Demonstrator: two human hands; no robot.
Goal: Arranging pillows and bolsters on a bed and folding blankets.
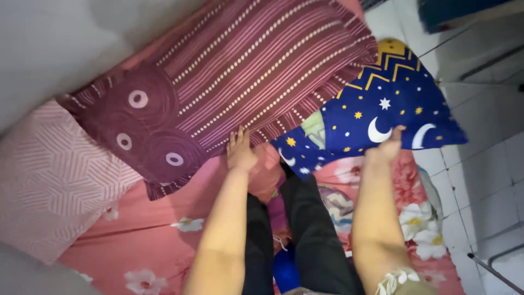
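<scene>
In the head view both arms stretch forward from the lower frame: the left hand [240, 150] lies flat, fingers together, on the maroon striped pillow [240, 71] at centre, its grip holding nothing, while the right hand [388, 146] at centre right has its grip closed on the edge of the blue star-and-moon pillow [382, 104]. Three pillows lie on the pink floral bed [164, 218]: the maroon one, the blue one, and a pale pink patterned pillow [49, 180] at the left.
</scene>
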